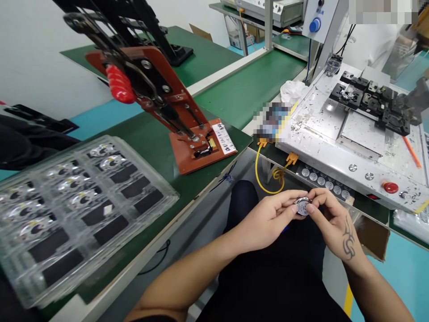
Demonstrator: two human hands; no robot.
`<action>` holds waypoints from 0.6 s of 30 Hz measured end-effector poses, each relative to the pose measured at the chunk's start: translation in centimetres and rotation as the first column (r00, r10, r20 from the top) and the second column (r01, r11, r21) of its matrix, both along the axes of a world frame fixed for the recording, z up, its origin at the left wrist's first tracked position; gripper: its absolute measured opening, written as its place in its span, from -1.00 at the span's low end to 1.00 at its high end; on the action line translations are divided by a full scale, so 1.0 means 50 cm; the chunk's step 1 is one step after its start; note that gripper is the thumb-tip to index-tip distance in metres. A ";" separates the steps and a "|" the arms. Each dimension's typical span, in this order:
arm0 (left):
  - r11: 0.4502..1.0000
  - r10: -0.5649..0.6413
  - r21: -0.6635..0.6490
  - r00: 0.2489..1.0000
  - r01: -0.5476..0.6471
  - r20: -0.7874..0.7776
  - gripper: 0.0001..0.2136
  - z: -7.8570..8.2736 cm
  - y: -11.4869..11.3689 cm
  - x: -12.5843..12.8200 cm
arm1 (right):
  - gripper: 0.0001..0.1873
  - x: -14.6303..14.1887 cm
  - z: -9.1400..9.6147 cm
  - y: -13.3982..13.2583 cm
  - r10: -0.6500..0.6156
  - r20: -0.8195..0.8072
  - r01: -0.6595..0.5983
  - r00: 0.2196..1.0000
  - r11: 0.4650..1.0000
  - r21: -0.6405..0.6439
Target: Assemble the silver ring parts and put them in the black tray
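Two bare hands grasp one round metal piece (302,206), held in the air in front of the body; clock positions are taken about this piece. At 9 o'clock, the left hand (273,214) has its thumb and fingers closed on the rim; at 3 o'clock, the right hand (330,214), marked by a tattoo at the wrist, likewise pinches the rim between thumb and fingers. Printing, too small to read, shows on the upturned face. Further out at 9 o'clock, a clear compartmented tray (169,192) rests on a green worktop (147,138); several compartments carry shiny metallic parts (85,199), others show dark bottoms. At 10 o'clock stands a red-brown hinged fixture (179,100), its upper plate raised and tilted, with a red handle (120,84). Nearer at 10 o'clock, a yellow cable (257,167) hangs in a loop. At 1 o'clock, a white machine (315,134) bears black blocks (372,100); just below its front edge lies a row of round pale discs (321,181). Near 3 o'clock, a red button (390,187) sits on the machine's front.
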State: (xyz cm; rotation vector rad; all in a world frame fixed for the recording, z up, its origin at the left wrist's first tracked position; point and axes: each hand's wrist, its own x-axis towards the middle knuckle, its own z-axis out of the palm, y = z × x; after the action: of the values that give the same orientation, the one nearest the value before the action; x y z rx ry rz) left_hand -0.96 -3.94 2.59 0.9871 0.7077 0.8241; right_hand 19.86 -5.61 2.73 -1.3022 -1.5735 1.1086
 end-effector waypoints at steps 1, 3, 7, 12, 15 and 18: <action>1.000 0.001 0.012 1.000 0.000 -0.018 -0.61 0.001 0.000 0.000 | -0.80 -0.001 0.000 0.000 -0.006 0.014 0.006 1.000 1.000 0.017; 0.999 0.003 0.038 0.998 -0.001 -0.062 -0.61 0.006 -0.001 0.000 | -0.81 -0.004 0.000 -0.001 -0.016 0.038 0.014 0.999 0.999 0.051; 0.995 0.026 0.098 0.988 -0.011 -0.149 -0.62 0.016 -0.003 0.000 | -0.82 -0.011 0.005 -0.003 -0.039 0.099 0.027 0.994 0.993 0.114; 0.986 0.091 0.152 0.975 -0.061 -0.203 -0.62 0.011 -0.005 0.008 | -0.80 -0.015 0.001 -0.002 -0.112 0.190 0.065 0.975 0.969 0.240; 0.980 0.102 0.189 0.965 -0.056 -0.241 -0.58 0.005 -0.004 0.008 | -0.86 -0.010 -0.007 0.003 -0.144 0.217 0.087 0.966 0.963 0.254; 0.967 0.061 0.253 0.937 0.030 -0.344 -0.50 0.008 0.003 -0.004 | -0.83 -0.002 -0.009 0.011 -0.014 0.282 -0.061 0.959 0.964 0.257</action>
State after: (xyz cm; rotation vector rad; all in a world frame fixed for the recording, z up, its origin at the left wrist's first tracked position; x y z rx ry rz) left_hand -1.14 -3.78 3.00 1.3849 0.9300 0.7728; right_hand 19.76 -5.05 2.28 -1.3018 -1.8777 0.7163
